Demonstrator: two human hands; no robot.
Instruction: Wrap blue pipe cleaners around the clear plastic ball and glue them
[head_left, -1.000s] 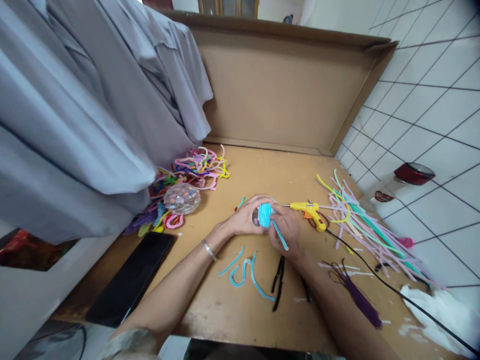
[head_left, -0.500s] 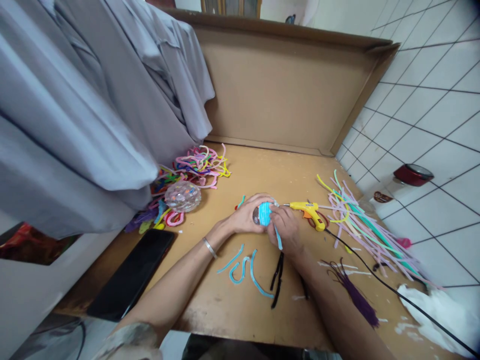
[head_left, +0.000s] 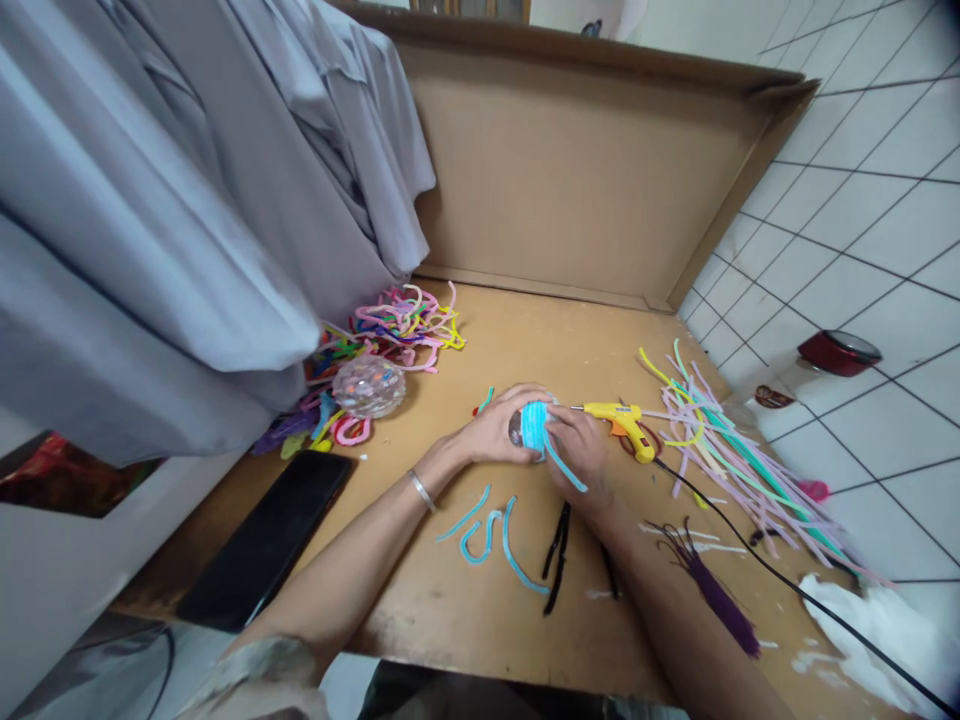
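Between my hands is a small rounded object (head_left: 533, 428) wrapped in bright blue pipe cleaner, its dark, see-through-looking end facing left. My left hand (head_left: 502, 428) curls around its left side and grips it. Fingers of my right hand (head_left: 577, 450) are closed at its right side, where a loose blue pipe cleaner (head_left: 568, 468) hangs down across them. Closer to me on the table lie several cut blue pipe cleaner pieces (head_left: 517, 560) and black pipe cleaner strips (head_left: 556, 560). A yellow hot glue gun (head_left: 624, 425) rests just right of my right hand, nozzle pointing left.
At left, a clear faceted bowl (head_left: 369, 387) sits by a heap of colourful pipe cleaners (head_left: 409, 325); a black phone (head_left: 266, 540) lies nearer. Rightward are long pastel pipe cleaners (head_left: 739, 455), a purple bundle (head_left: 716, 595), the gun's cord, white tissue (head_left: 874, 640) and a red-lidded jar (head_left: 838, 352).
The loose blue pipe cleaner end has swung outward to the right and now lies across my right hand. Both hands stay around the wrapped object.
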